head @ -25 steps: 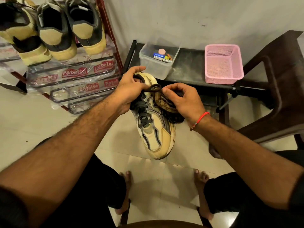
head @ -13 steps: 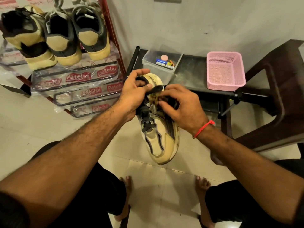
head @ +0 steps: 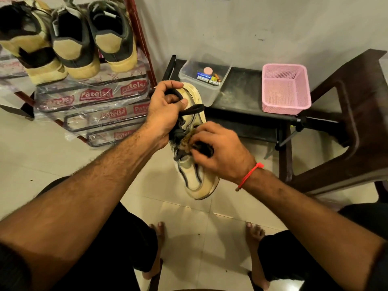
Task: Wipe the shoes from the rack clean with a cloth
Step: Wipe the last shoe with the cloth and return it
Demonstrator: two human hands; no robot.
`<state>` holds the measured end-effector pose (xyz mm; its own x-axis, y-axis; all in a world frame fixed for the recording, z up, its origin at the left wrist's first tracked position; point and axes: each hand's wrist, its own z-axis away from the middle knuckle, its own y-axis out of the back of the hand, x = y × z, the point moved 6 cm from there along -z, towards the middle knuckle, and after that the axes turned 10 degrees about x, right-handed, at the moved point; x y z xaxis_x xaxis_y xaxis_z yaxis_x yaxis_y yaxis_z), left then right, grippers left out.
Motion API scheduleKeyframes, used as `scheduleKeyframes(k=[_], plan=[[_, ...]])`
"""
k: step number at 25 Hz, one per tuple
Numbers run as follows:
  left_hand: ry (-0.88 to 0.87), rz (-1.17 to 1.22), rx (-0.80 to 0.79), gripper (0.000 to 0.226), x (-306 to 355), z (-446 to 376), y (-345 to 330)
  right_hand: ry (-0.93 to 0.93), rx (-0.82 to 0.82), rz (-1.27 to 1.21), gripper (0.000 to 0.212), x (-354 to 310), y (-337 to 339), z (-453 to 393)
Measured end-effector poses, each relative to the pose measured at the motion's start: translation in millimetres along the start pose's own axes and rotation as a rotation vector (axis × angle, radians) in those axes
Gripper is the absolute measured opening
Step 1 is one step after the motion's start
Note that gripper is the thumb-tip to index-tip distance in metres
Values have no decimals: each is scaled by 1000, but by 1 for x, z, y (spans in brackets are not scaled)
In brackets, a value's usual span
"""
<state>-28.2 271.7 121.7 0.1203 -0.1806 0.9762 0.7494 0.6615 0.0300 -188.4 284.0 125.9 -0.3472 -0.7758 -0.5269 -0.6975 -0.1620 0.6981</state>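
A cream sneaker with dark trim and dark laces hangs toe-down over the floor. My left hand grips it at the heel collar, thumb on the rim. My right hand presses a small dark, brownish cloth against the sneaker's side by the laces; the fingers cover most of the cloth. Three more sneakers stand heel-out on the top shelf of the red shoe rack at the upper left.
A low dark table behind the sneaker carries a clear plastic box of small items and a pink mesh basket. A dark brown chair stands at the right. My bare feet rest on the tiled floor below.
My right hand has slid with the cloth down the sneaker's side, from the tongue area to beside the laces. The left hand keeps its grip at the heel. The camera has tilted slightly.
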Motion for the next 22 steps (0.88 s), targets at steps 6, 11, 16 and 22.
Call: scheduleKeyframes(k=[6,11,16,22], plan=[[-28,44,39,35,5,-4,7,-17,17,-23,20,3,2,-1],[-42,98,123,34,11,-9,18,-135,-149,-73,22,29,11,1],[-20,19,-25,31,-1,-1,5,-27,-104,-25,20,14,9,-6],[-9,108,-179,28,-2,19,-18,-171,291,-40,19,30,40,-36]])
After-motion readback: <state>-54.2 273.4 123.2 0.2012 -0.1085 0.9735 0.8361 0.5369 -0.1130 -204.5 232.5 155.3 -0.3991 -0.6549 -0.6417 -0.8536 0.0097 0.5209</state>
